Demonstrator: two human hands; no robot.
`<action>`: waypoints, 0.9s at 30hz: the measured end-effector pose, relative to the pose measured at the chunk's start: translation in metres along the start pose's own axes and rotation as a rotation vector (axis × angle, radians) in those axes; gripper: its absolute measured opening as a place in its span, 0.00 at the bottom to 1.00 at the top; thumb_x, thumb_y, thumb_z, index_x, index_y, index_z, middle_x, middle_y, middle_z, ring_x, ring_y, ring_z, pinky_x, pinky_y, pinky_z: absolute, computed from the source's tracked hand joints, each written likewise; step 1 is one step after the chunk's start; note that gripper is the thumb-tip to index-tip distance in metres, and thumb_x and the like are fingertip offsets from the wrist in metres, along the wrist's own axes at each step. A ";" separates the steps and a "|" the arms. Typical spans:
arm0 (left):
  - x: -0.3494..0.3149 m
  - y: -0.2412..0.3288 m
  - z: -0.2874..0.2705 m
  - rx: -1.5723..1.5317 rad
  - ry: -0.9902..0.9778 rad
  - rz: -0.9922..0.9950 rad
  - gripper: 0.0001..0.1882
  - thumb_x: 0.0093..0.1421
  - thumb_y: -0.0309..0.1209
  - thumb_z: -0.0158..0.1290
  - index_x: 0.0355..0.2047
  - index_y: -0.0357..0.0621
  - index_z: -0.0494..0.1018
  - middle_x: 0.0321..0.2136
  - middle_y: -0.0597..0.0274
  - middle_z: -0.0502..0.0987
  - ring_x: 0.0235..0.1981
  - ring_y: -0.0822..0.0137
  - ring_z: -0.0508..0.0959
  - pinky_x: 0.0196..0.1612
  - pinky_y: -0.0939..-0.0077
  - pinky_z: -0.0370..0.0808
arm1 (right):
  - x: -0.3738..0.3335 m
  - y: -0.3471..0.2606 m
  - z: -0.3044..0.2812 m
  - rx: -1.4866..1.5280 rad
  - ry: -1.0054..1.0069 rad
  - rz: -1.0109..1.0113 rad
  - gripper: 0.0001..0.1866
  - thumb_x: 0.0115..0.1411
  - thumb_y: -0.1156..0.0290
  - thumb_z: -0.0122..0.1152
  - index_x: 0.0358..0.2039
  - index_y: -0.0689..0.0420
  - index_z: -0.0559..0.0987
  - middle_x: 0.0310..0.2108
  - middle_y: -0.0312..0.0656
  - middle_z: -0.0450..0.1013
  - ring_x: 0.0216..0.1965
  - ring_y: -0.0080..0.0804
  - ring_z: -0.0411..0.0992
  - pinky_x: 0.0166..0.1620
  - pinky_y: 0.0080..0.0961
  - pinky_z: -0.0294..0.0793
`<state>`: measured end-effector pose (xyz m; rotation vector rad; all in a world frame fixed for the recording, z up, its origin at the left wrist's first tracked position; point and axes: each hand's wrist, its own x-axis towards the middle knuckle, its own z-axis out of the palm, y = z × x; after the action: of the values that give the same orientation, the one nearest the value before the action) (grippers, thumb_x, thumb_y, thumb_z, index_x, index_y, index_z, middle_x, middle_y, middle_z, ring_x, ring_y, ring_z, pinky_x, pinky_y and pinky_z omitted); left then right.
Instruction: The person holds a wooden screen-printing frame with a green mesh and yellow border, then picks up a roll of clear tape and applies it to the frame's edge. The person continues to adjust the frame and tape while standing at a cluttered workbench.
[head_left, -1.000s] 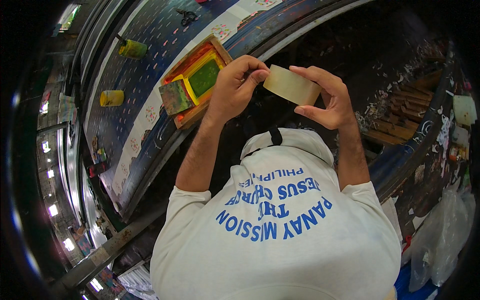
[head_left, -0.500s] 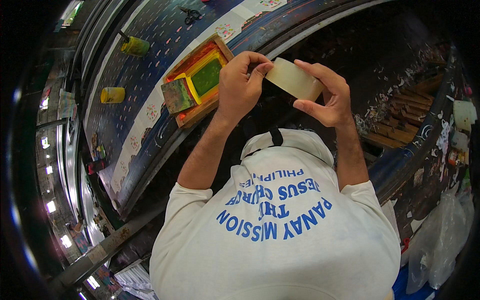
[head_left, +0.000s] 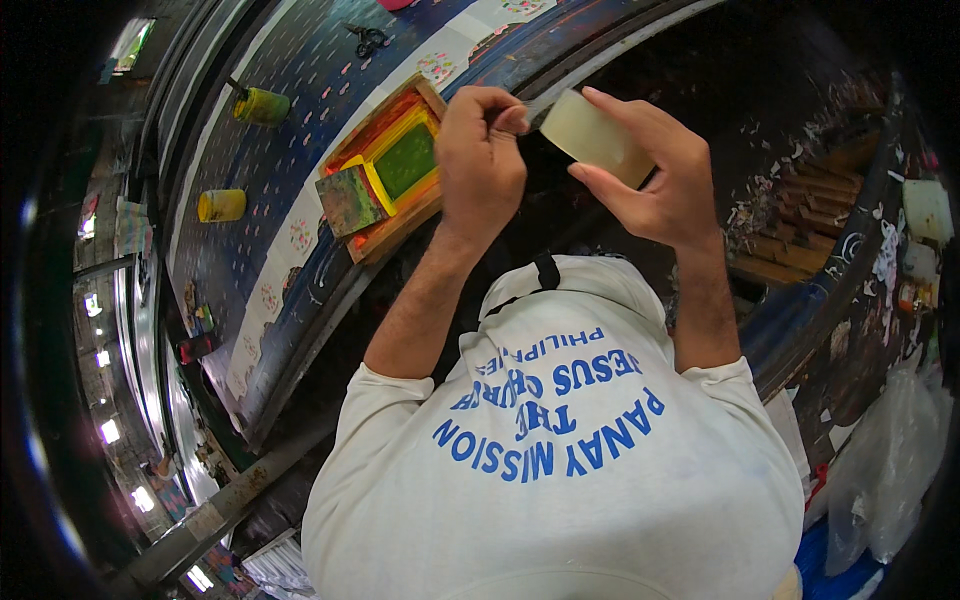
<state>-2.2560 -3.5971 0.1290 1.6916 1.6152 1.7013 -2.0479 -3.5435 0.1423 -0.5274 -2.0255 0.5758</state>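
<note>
A wide roll of pale translucent tape [head_left: 597, 140] is in my right hand [head_left: 672, 180], the thumb under its near edge and the fingers over its far edge. Just left of the roll, my left hand [head_left: 482, 175] is closed in a pinch, with a small gap between its fingertips and the tape. Whatever sits in that pinch is too small to make out. Beside my left hand, a wooden printing frame [head_left: 432, 95] with a green mesh and yellow-orange paint lies on the table. A paint-stained block [head_left: 350, 200] rests across its near left corner.
The long blue printing table [head_left: 285, 165] bears two yellow paint containers [head_left: 222, 205] [head_left: 262, 107], dark scissors [head_left: 367, 40] and white strips with round floral prints [head_left: 300, 236]. On the right are wooden slats [head_left: 800, 220] among paper scraps and a clear plastic bag [head_left: 890, 470].
My left hand has drawn back slightly left from the tape roll, opening a small gap. The roll has tilted a little in my right hand, which has shifted slightly right.
</note>
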 end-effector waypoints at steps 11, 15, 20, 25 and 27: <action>-0.051 -0.054 -0.050 0.023 -0.306 -0.508 0.07 0.70 0.29 0.61 0.41 0.36 0.82 0.27 0.62 0.83 0.29 0.74 0.81 0.36 0.74 0.78 | -0.035 0.029 0.025 0.139 -0.462 0.511 0.47 0.47 0.49 0.87 0.63 0.62 0.80 0.46 0.58 0.84 0.44 0.46 0.86 0.49 0.37 0.83; -0.090 -0.053 -0.065 0.155 -0.283 -0.747 0.07 0.72 0.30 0.60 0.43 0.38 0.81 0.30 0.66 0.83 0.31 0.75 0.81 0.37 0.78 0.78 | -0.054 0.052 0.047 0.394 -0.600 0.611 0.40 0.56 0.53 0.82 0.64 0.59 0.79 0.46 0.53 0.85 0.45 0.41 0.85 0.49 0.35 0.83; -0.155 -0.085 -0.105 0.056 -0.018 -0.935 0.07 0.73 0.29 0.59 0.41 0.37 0.80 0.30 0.64 0.83 0.30 0.74 0.82 0.34 0.78 0.78 | -0.051 0.063 0.084 0.806 -0.686 0.661 0.32 0.64 0.59 0.73 0.66 0.56 0.78 0.44 0.48 0.83 0.43 0.33 0.81 0.50 0.31 0.81; -0.180 -0.108 -0.140 0.169 0.125 -0.940 0.07 0.73 0.28 0.59 0.40 0.35 0.79 0.30 0.62 0.83 0.30 0.73 0.83 0.36 0.78 0.80 | -0.021 0.049 0.133 0.418 -0.887 0.430 0.26 0.62 0.63 0.74 0.58 0.61 0.83 0.42 0.47 0.85 0.42 0.36 0.83 0.49 0.33 0.82; -0.184 -0.109 -0.149 0.214 0.164 -0.965 0.07 0.73 0.28 0.59 0.41 0.34 0.80 0.30 0.61 0.83 0.31 0.73 0.83 0.36 0.77 0.81 | -0.013 0.050 0.147 0.309 -0.924 0.426 0.25 0.61 0.64 0.76 0.57 0.61 0.83 0.42 0.49 0.85 0.44 0.40 0.84 0.49 0.36 0.83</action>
<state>-2.3777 -3.7783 -0.0134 0.5903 2.2139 1.1910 -2.1636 -3.5382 0.0374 -0.5600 -2.5976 1.5895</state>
